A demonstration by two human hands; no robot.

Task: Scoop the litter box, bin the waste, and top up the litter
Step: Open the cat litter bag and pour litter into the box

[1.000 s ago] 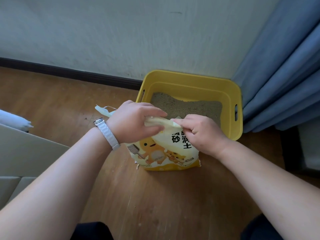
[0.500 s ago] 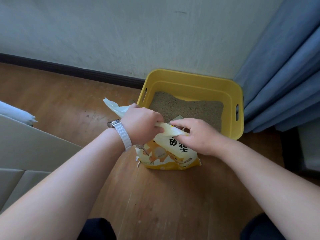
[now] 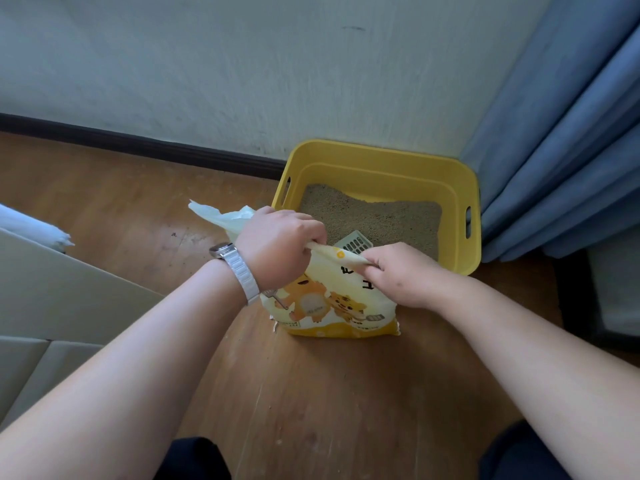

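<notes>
Down on the wooden floor, both hands are working the top of the litter bag. The left hand, white watch on its wrist, is gripping the bag's top edge in a curled fist. The right hand is pinching the same edge close beside it. The bag is standing upright just in front of the yellow litter box. Litter is lying heaped inside, and what looks like a pale slotted scoop is poking up behind the bag's top.

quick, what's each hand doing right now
Left hand: grips the top edge of the litter bag.
Right hand: pinches the same top edge.
</notes>
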